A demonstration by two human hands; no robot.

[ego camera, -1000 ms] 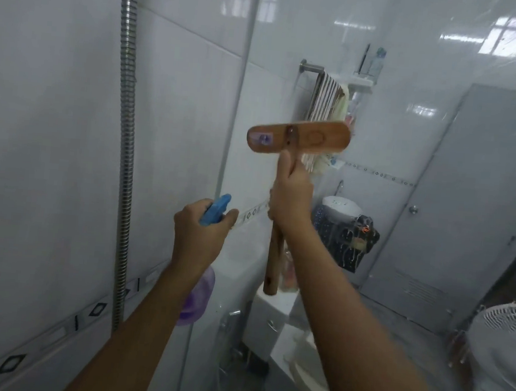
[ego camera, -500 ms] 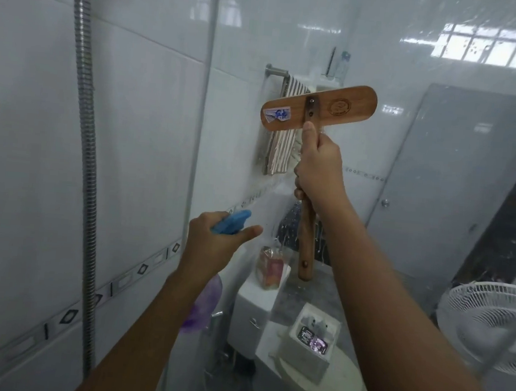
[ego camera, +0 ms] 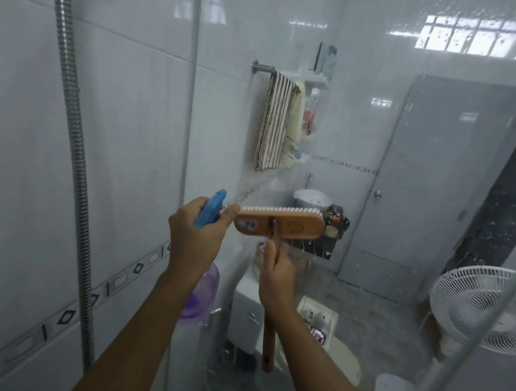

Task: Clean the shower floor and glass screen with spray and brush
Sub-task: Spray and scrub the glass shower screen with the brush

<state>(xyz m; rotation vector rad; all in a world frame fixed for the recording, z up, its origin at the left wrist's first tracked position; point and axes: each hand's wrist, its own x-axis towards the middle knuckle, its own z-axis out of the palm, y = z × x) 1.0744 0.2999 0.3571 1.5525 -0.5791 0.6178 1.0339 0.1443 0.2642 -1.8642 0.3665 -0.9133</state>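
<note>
In the head view, the left hand (ego camera: 197,236) is curled round the neck of a translucent purple spray bottle (ego camera: 201,296) with a blue trigger head. The bottle is held up before the clear, droplet-speckled glass shower screen (ego camera: 405,208). The right hand (ego camera: 277,278) grips the long handle of a wooden scrubbing brush (ego camera: 291,226) just below its level head. The white bristles face up and away, and I cannot tell whether they touch the glass. A ribbed metal shower hose (ego camera: 70,116) hangs at left. Beyond the glass are a striped towel (ego camera: 273,125) and a white fan (ego camera: 484,308).

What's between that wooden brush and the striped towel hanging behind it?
The wet glass screen: the brush faces it bristles first, and the towel shows through it, in the head view.
</note>
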